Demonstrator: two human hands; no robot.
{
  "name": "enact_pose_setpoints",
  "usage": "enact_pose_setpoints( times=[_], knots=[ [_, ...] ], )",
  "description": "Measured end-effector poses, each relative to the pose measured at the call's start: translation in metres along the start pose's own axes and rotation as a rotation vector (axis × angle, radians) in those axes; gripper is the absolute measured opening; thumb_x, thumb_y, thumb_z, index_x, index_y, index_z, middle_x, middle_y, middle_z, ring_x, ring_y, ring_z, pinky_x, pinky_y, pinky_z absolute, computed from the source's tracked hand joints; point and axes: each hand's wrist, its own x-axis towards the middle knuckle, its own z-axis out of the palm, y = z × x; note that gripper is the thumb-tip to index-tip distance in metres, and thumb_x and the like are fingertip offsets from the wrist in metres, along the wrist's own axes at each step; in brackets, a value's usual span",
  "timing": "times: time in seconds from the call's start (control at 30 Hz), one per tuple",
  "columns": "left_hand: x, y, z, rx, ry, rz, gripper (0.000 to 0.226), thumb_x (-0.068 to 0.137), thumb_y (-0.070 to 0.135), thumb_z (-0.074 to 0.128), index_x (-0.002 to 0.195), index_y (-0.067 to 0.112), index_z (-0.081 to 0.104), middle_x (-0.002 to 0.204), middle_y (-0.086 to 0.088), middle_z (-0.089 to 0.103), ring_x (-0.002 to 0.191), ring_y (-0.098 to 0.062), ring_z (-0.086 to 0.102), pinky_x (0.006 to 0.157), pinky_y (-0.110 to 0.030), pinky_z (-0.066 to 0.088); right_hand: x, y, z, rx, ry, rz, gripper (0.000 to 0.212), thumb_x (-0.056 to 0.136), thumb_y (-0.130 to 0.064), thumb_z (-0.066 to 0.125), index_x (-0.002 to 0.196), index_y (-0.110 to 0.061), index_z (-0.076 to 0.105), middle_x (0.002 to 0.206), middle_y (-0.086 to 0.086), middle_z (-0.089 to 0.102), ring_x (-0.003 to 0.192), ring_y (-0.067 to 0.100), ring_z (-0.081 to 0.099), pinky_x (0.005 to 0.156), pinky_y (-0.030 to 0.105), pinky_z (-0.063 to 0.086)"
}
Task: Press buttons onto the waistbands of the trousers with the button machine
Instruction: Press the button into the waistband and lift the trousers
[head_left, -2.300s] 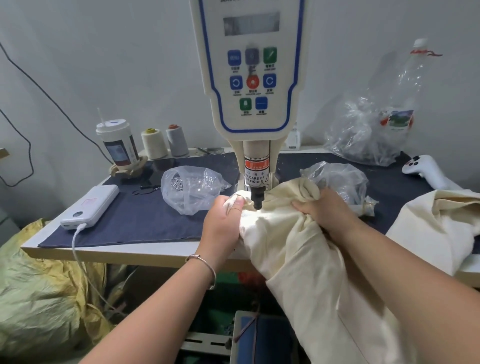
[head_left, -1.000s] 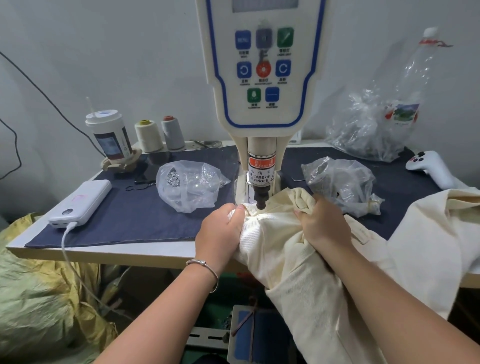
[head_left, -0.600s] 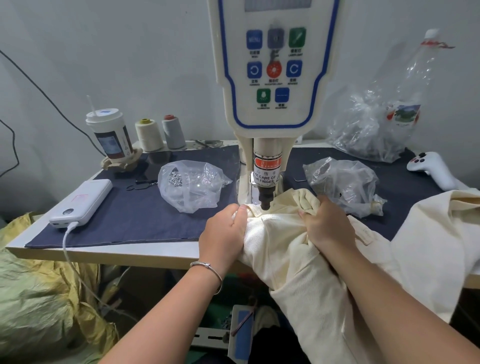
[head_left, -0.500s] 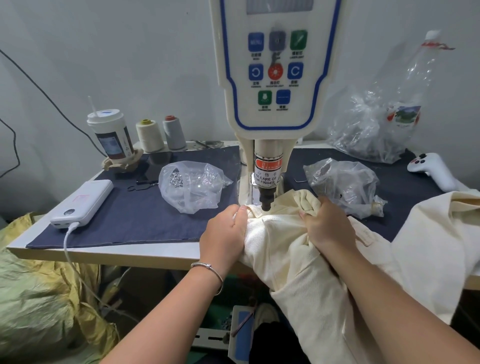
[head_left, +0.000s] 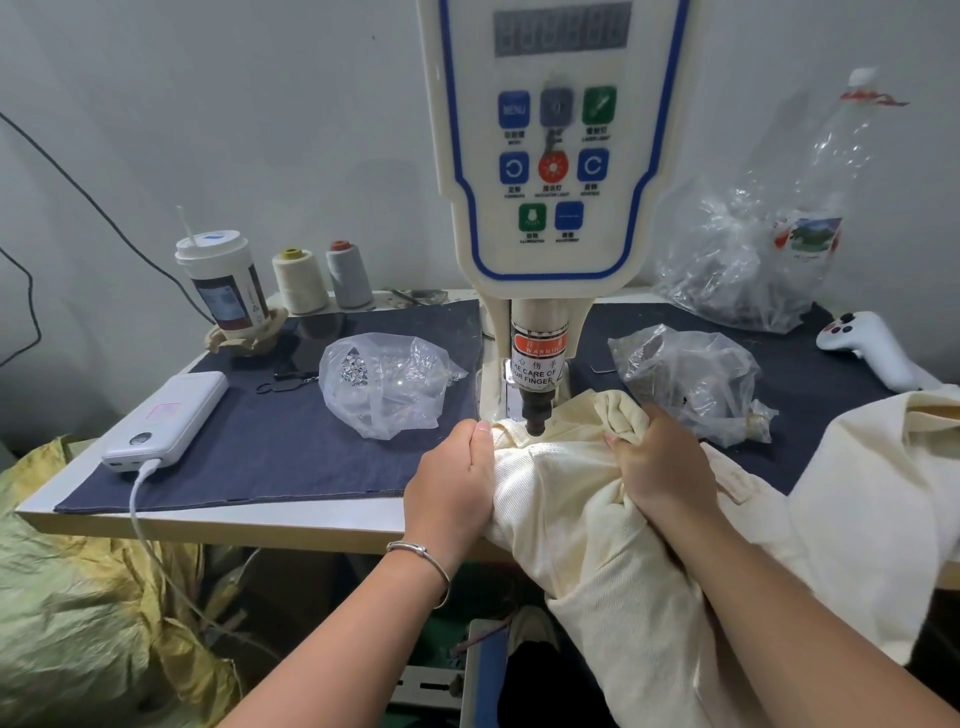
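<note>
The cream button machine (head_left: 556, 171) stands at the middle of the table, its black press head (head_left: 535, 413) pointing down onto the waistband of cream trousers (head_left: 566, 499). My left hand (head_left: 457, 483) grips the waistband just left of the press head. On the other side my right hand (head_left: 660, 462) grips bunched fabric. The trouser legs hang off the table's front edge. A clear bag of silver buttons (head_left: 384, 379) lies left of the machine.
A second clear bag (head_left: 685, 379) lies right of the machine, more cream fabric (head_left: 883, 478) beyond it. A white power bank (head_left: 166, 415) with cable, a drink cup (head_left: 223, 286), two thread cones (head_left: 322, 278), a large plastic bag (head_left: 748, 270) and a white controller (head_left: 872, 348) ring the dark mat (head_left: 270, 447).
Both hands have kept their hold on the waistband under the press head and shifted only slightly. The camera view has drifted a little.
</note>
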Motion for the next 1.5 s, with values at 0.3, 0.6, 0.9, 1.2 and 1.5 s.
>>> enact_pose_setpoints(
  times=[0.3,0.6,0.9,1.2,1.5],
  knots=[
    [0.001,0.000,0.000,0.004,0.000,-0.001,0.036,0.104,0.037,0.030,0.072,0.027,0.043,0.072,0.008,0.054,0.073,-0.015,0.053,0.061,-0.031,0.037,0.002,0.000,0.001,0.012,-0.008,0.007,0.024,0.090,-0.026,0.062,0.103,-0.007,0.056,0.096,0.009,0.063,0.094,0.032,0.059,0.076,0.036,0.041],
    [0.005,0.001,-0.002,0.033,-0.030,-0.027,0.039,0.103,0.037,0.031,0.071,0.021,0.044,0.072,0.004,0.056,0.075,-0.018,0.053,0.060,-0.033,0.035,0.006,0.003,0.002,-0.009,-0.024,0.007,0.022,0.090,-0.028,0.063,0.088,-0.013,0.046,0.075,-0.004,0.047,0.078,0.022,0.048,0.070,0.034,0.036],
    [0.003,0.005,-0.004,0.028,-0.019,-0.018,0.040,0.104,0.035,0.032,0.067,0.024,0.042,0.070,0.008,0.052,0.070,-0.007,0.048,0.056,-0.028,0.030,0.005,0.001,0.002,0.022,-0.026,0.019,0.021,0.090,-0.029,0.062,0.095,-0.010,0.054,0.086,0.002,0.057,0.085,0.027,0.055,0.073,0.035,0.041],
    [-0.002,0.012,-0.007,-0.123,0.173,0.051,0.040,0.103,0.031,0.034,0.064,0.023,0.034,0.060,0.005,0.044,0.059,-0.012,0.043,0.056,-0.033,0.030,0.003,-0.025,-0.028,0.355,-0.007,0.047,0.018,0.086,-0.023,0.066,0.073,-0.021,0.054,0.074,-0.008,0.055,0.080,0.022,0.055,0.068,0.030,0.037],
    [-0.012,0.025,-0.026,-0.305,0.079,-0.140,0.041,0.098,0.026,0.043,0.059,0.013,0.035,0.057,-0.003,0.038,0.054,-0.012,0.031,0.051,-0.029,0.027,-0.007,-0.044,-0.079,0.575,-0.495,0.242,0.026,0.077,-0.008,0.076,0.100,0.003,0.069,0.093,0.024,0.071,0.093,0.040,0.068,0.089,0.054,0.053]
  ],
)
